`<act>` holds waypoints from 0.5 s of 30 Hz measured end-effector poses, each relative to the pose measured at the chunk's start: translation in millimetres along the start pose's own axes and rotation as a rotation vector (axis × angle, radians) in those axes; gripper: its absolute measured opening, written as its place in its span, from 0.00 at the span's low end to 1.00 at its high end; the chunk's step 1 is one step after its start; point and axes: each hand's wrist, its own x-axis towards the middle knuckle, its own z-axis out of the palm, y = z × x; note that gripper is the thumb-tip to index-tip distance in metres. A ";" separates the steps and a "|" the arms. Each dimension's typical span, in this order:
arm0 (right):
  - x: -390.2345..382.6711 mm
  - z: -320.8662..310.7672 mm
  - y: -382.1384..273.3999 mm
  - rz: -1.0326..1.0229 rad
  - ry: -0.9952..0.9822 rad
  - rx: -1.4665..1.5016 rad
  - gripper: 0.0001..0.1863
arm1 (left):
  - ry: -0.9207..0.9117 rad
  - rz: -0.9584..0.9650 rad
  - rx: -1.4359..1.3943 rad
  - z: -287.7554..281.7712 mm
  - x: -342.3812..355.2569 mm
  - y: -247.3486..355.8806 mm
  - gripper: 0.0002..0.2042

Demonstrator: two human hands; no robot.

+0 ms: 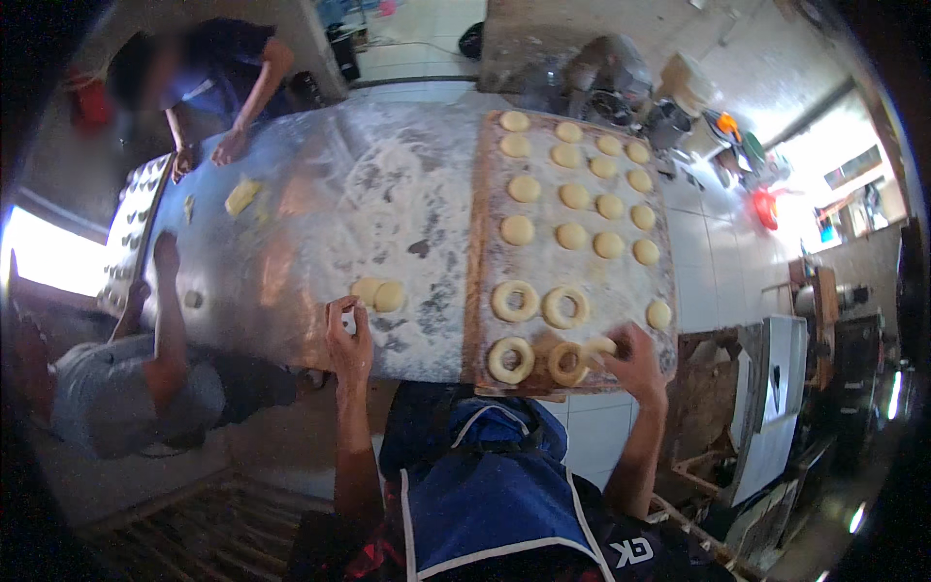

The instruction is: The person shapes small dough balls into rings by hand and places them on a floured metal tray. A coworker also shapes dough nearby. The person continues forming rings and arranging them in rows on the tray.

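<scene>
My right hand (632,361) is over the near right part of a floured wooden board (621,315), closed on a pale piece of dough (597,346). That piece is beside a dough ring (566,363), and fingers partly hide its shape. My left hand (347,337) is at the near edge of the metal table, thumb and fingers curled together around a small whitish spot that I cannot make out. Just beyond it, two dough rounds (388,296) lie touching on the floured surface. More dough rings (515,301) fill the board's near left, with several round dough pieces (572,196) in rows behind.
Flour (398,184) coats the middle of the metal table (242,281). A yellow dough lump (242,196) lies farther left, by a co-worker's hands (230,147). Another person's arm (167,301) reaches in at the left, near a tray of small pieces (136,223). Buckets (669,123) stand behind the board.
</scene>
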 end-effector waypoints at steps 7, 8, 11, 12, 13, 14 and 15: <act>186.0 249.9 -73.7 -0.401 -0.244 -0.249 0.18 | 0.077 0.004 -0.004 -35.5 2.1 -36.5 0.08; 196.2 273.4 -76.3 -0.402 -0.142 -0.449 0.18 | 0.059 0.000 -0.016 -35.6 2.2 -36.7 0.08; 210.3 294.6 -78.9 -0.469 -0.082 -0.734 0.19 | -0.012 -0.002 -0.107 -25.1 3.9 -32.6 0.09; 209.8 293.3 -80.1 -0.471 -0.082 -0.804 0.20 | -0.050 -0.046 -0.182 -17.4 5.4 -30.0 0.09; 205.4 285.9 -79.8 -0.376 -0.196 -0.598 0.19 | -0.108 -0.133 -0.244 -8.9 6.6 -27.3 0.09; 200.1 281.4 -81.3 -0.344 -0.243 -0.444 0.19 | -0.111 -0.113 -0.309 1.9 9.0 -24.0 0.10; 191.8 275.5 -82.2 -0.314 -0.281 -0.285 0.19 | -0.134 -0.133 -0.358 13.6 12.0 -20.3 0.11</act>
